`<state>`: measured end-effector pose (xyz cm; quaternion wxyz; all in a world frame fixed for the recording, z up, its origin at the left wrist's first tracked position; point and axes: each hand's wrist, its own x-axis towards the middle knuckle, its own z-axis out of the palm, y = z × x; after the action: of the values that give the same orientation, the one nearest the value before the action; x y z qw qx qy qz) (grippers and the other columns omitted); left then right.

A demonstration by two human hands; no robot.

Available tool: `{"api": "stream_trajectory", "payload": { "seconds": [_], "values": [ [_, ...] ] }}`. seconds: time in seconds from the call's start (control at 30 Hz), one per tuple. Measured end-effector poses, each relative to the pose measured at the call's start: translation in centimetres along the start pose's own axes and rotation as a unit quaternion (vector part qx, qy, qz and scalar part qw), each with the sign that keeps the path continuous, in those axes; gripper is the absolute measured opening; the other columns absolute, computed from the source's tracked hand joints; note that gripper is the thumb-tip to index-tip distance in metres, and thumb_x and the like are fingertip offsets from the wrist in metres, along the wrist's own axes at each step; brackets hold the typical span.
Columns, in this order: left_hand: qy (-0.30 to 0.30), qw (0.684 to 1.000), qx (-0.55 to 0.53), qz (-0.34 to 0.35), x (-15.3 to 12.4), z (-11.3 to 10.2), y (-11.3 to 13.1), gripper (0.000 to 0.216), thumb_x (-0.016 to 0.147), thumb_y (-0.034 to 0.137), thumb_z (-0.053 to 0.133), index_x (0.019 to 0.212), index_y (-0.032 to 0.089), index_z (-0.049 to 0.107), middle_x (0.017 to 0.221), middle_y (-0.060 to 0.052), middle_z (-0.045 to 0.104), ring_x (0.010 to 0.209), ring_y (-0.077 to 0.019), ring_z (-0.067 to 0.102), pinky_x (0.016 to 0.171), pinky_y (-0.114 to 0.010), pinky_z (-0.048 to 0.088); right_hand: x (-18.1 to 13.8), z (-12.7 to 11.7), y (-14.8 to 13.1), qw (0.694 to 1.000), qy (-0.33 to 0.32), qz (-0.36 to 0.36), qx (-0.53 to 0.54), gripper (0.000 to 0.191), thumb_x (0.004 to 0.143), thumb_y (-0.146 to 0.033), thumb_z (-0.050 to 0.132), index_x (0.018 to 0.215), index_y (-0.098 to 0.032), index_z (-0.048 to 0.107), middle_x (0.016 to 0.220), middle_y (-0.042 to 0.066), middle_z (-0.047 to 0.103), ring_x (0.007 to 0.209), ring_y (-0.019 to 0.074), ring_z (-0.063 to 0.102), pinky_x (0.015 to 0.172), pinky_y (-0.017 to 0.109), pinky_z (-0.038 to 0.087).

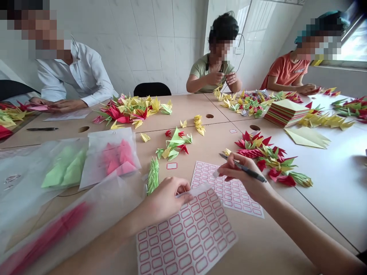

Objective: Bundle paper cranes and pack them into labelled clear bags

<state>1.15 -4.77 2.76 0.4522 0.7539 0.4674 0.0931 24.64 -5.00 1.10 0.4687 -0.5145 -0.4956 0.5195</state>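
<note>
My left hand [169, 198] pinches the top edge of a white label sheet [187, 233] printed with rows of red-bordered stickers, tilted up off the table. Beyond it a second label sheet [232, 193] lies flat, partly beneath my right hand [243, 175]. That hand is closed around a dark pen [254, 174], its tip pointing away to the left. A small white piece, perhaps a peeled label, shows at the right fingertips. One single red-bordered label [172, 166] lies ahead of my left hand, near a stack of folded green paper pieces [153, 176].
Plastic bags with green paper [65, 168] and pink paper [119, 156] spread over the left side. Folded paper cranes lie in piles [134, 109], some close to my right hand [269, 154]. A stack of coloured paper [285, 113] stands right. Three people sit across the table.
</note>
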Motion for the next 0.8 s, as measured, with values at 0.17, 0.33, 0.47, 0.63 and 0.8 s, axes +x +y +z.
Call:
{"api": "stream_trajectory", "payload": {
  "seconds": [0.17, 0.33, 0.47, 0.63, 0.8],
  "values": [
    [-0.002, 0.996, -0.084, 0.036, 4.4, 1.8, 1.5, 0.024, 0.079, 0.036, 0.049, 0.082, 0.016, 0.061, 0.082, -0.005, 0.066, 0.078, -0.0183, 0.060, 0.067, -0.027, 0.043, 1.0, -3.2, -1.1, 0.978, 0.176, -0.109, 0.020, 0.035, 0.061, -0.029, 0.073, 0.068, -0.020, 0.041, 0.070, 0.000, 0.062, 0.069, 0.0164, 0.065, 0.055, 0.025, 0.051],
    [0.046, 0.988, -0.134, 0.062, 11.1, 5.9, 4.8, 0.030, 0.082, 0.034, 0.047, 0.096, 0.011, 0.060, 0.094, -0.013, 0.066, 0.083, -0.0206, 0.062, 0.068, -0.028, 0.045, 0.6, -3.7, -3.4, 0.934, 0.266, -0.239, -0.032, 0.028, 0.067, -0.026, 0.070, 0.071, -0.022, 0.043, 0.075, 0.000, 0.063, 0.073, 0.0161, 0.064, 0.064, 0.028, 0.051],
    [0.065, 0.987, -0.134, 0.066, 12.0, 6.6, 4.8, 0.048, 0.081, 0.035, 0.052, 0.121, 0.009, 0.046, 0.112, -0.017, 0.060, 0.095, -0.0222, 0.059, 0.081, -0.032, 0.045, 0.4, -2.2, -1.7, 0.933, 0.236, -0.239, -0.130, 0.024, 0.070, -0.025, 0.067, 0.069, -0.021, 0.043, 0.072, 0.000, 0.062, 0.071, 0.0160, 0.063, 0.062, 0.027, 0.049],
    [0.057, 0.953, -0.290, 0.062, 7.4, 3.5, 2.5, 0.035, 0.080, 0.035, 0.055, 0.103, 0.008, 0.058, 0.105, -0.015, 0.062, 0.097, -0.0201, 0.058, 0.087, -0.034, 0.044, 0.0, 0.1, 2.4, 0.931, 0.191, -0.237, -0.199, 0.018, 0.076, -0.023, 0.060, 0.072, -0.021, 0.043, 0.077, 0.003, 0.066, 0.066, 0.0156, 0.062, 0.058, 0.026, 0.047],
    [0.015, 0.913, -0.407, 0.030, 2.3, 1.9, 1.6, 0.031, 0.081, 0.038, 0.056, 0.095, 0.012, 0.067, 0.098, -0.010, 0.067, 0.098, -0.0193, 0.058, 0.092, -0.034, 0.041, -1.4, 2.3, 2.7, 0.751, 0.073, -0.500, -0.425, 0.013, 0.079, -0.010, 0.051, 0.074, -0.022, 0.051, 0.088, 0.003, 0.069, 0.069, 0.0135, 0.061, 0.060, 0.026, 0.041]
  ]
}}
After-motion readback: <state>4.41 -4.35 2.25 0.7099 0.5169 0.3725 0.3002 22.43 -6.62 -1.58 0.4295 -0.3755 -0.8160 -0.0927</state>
